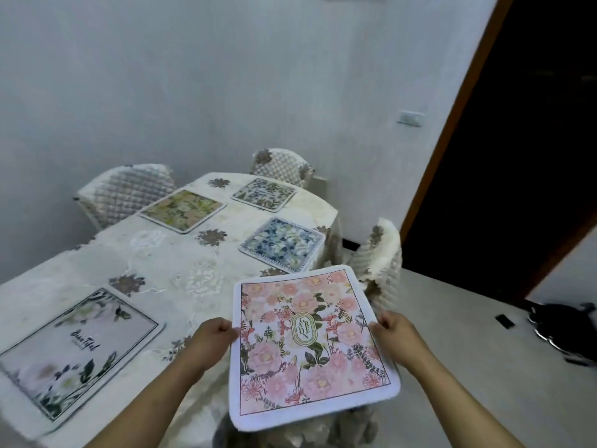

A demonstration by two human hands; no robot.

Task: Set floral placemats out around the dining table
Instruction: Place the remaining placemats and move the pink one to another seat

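home dining room | lace-clothed table (181, 273) | covered chairs (124, 192) | wall switch (410, 118)

Soft, even indoor light falls over the pale wall (161, 76), leaving faint shadows. The wide lens slants the door frame (454, 118); the doorway (533, 124) beyond is black. The pink placemat (307, 344) reads sharpest, the left placemat (77, 350) smeared.
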